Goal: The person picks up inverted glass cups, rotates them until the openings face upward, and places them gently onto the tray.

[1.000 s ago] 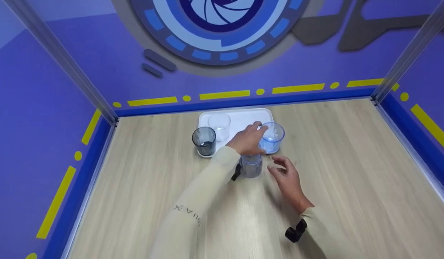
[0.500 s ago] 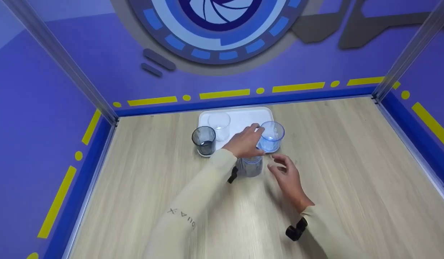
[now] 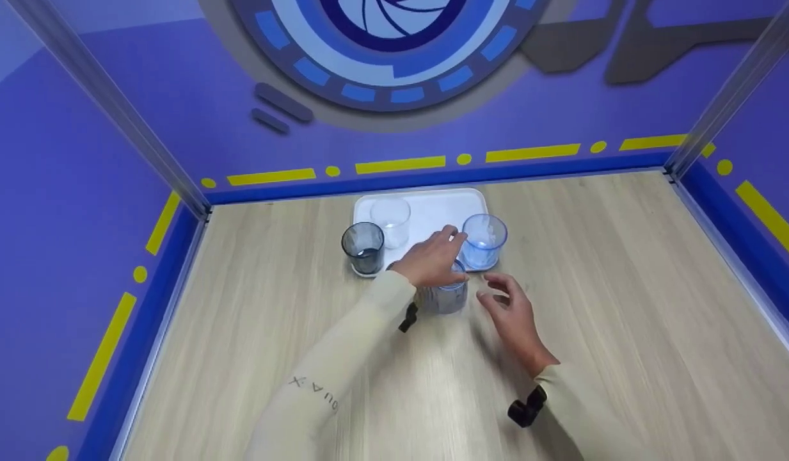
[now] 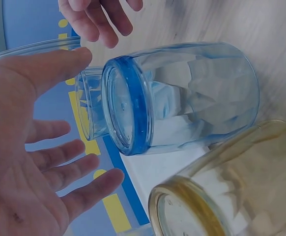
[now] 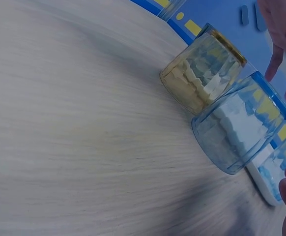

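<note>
An upside-down blue glass (image 4: 197, 93) stands on the table in front of the tray, its thick blue base up. Beside it is an upside-down amber glass (image 4: 241, 187), which the left arm mostly hides in the head view. My left hand (image 3: 430, 259) hovers above these glasses, fingers spread and loosely bent, gripping nothing. To the right of the blue glass is my right hand (image 3: 510, 314), apart from it, with relaxed, slightly curved fingers and nothing between them. Another blue glass (image 3: 485, 240) stands upright at the right end of the white tray (image 3: 436, 202).
On the tray's left part stand a clear glass (image 3: 391, 218) and a dark grey glass (image 3: 363, 246). Printed blue-purple walls (image 3: 394, 144) enclose the wooden table (image 3: 272, 307) at the back and both sides.
My left hand has drawn back from the upright blue glass, toward me and slightly left, over the upside-down glasses. The right hand and all visible glasses have stayed in place.
</note>
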Available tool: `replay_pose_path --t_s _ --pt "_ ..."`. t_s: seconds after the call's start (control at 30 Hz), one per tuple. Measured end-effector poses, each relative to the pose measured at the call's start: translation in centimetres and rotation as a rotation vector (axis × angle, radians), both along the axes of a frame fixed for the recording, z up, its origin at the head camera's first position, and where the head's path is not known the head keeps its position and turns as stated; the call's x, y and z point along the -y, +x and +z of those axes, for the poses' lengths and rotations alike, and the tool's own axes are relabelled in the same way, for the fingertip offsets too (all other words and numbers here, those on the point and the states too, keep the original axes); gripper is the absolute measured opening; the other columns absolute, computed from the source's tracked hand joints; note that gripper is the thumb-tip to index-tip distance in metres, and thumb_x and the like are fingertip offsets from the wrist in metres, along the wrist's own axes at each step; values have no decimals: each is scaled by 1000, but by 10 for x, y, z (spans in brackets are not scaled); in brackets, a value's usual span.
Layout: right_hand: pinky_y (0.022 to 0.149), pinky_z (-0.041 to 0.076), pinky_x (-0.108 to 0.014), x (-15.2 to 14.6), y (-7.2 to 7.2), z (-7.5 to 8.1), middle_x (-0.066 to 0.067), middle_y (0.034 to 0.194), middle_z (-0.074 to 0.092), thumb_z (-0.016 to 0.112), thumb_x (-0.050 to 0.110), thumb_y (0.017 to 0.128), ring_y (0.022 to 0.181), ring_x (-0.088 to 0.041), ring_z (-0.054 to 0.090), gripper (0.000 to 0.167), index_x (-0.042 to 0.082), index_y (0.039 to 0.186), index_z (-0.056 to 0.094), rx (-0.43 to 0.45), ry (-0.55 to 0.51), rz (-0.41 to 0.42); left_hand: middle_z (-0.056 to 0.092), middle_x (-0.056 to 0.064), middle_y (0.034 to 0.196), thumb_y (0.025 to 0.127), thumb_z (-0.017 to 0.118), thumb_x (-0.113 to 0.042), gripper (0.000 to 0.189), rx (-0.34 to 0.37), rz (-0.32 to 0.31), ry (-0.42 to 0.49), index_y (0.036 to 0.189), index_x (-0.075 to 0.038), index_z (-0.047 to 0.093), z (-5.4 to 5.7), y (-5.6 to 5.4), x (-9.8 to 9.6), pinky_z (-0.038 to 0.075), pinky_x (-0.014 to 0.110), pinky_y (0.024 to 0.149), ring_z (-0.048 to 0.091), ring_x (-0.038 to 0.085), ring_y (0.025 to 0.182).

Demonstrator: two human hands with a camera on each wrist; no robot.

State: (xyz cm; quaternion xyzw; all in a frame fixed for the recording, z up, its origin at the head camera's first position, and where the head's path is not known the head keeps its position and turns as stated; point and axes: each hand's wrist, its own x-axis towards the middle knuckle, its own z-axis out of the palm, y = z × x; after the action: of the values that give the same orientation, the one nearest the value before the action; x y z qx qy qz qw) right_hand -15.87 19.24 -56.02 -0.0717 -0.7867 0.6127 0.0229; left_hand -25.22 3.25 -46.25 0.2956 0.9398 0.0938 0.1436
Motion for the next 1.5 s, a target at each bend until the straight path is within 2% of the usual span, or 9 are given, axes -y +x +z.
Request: replay_pose_path --t_s 0.23,0.5,0.9,1.13,1.5 --pt "109 39 -43 0 0 -2 -8 138 50 59 16 96 131 -22 44 39 8 132 48 -25 -13 1 36 6 151 88 67 -42 74 12 -20 -5 150 -20 34 -3 2 4 44 38 107 43 19 135" --pt "108 39 -43 2 0 -4 -13 138 50 59 14 95 130 -23 44 39 7 131 49 -2 -21 -10 41 6 145 86 69 -43 70 20 -52 -7 146 -21 40 -6 5 7 47 39 104 48 19 129" --pt "111 38 -44 0 0 -6 -11 141 47 58 17 95 133 -24 42 43 7 135 45 31 -13 0 46 6 138 82 75 -38 65 27 -102 -7 138 -18 49 -9 3 7 50 37 98 52 19 119" --pt "112 37 -45 0 0 -8 -11 141 47 58 19 96 133 -24 42 43 6 135 45 43 -17 0 52 5 128 79 80 -32 63 1 -133 -25 134 -17 54 -10 3 6 51 37 95 54 19 113" --pt "110 39 -45 1 0 -11 -10 138 48 58 18 95 132 -24 44 40 8 133 47 45 -4 -20 56 4 121 76 82 -28 61 -48 -146 -41 130 -18 57 -13 4 5 52 36 91 57 18 108"
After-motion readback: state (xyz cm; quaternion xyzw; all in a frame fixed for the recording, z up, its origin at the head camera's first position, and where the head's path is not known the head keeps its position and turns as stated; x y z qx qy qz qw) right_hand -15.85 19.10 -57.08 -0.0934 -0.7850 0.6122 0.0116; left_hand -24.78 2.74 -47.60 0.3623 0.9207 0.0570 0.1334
